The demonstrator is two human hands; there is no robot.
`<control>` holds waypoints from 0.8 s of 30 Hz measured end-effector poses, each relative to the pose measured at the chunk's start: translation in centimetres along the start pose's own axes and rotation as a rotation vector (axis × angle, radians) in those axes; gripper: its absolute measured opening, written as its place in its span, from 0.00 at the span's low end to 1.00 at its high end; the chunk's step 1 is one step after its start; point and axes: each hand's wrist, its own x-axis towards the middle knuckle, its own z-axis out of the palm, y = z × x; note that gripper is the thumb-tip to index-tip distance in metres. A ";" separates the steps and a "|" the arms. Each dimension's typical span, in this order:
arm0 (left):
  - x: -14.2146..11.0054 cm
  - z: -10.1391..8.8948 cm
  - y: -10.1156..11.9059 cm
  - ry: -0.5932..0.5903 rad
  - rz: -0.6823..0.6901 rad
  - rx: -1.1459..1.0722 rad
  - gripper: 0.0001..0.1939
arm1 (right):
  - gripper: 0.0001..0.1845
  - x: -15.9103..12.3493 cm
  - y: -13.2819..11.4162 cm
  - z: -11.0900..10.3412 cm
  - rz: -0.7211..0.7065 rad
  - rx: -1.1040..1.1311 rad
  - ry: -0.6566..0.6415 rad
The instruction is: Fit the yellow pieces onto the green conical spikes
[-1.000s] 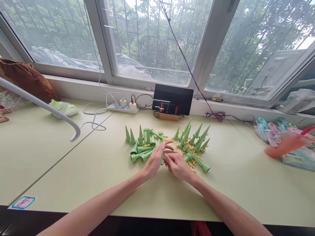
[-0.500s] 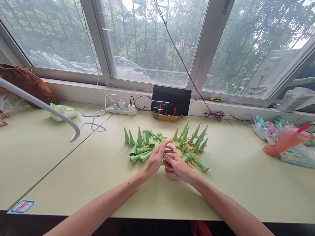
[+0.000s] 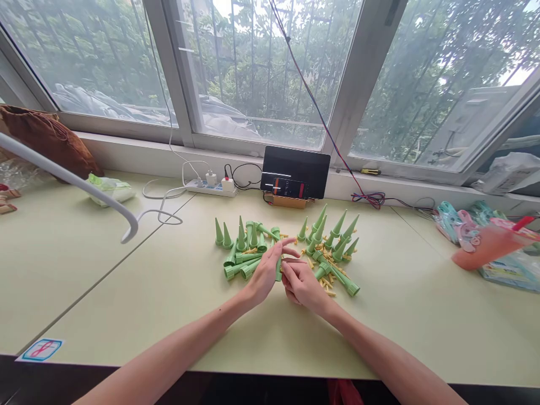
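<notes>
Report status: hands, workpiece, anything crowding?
Left hand holding green cone. Right hand close beside it, grip hidden. Loose green cones, yellow pegs lie near.

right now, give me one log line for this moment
left hand: holding green piece | right hand: fingertips close by, grip hidden | nearby: green cones, yellow pegs

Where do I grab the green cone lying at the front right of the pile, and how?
Probably pinch the cone across its wide end, coming from the near right. It lies on its side with that end poking out of the pile, while its thinner part runs back among yellow bits and other cones.
</notes>
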 end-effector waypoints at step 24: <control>0.3 -0.3 -0.1 -0.030 0.003 0.028 0.23 | 0.21 -0.3 -0.4 -0.7 -0.309 -0.609 0.272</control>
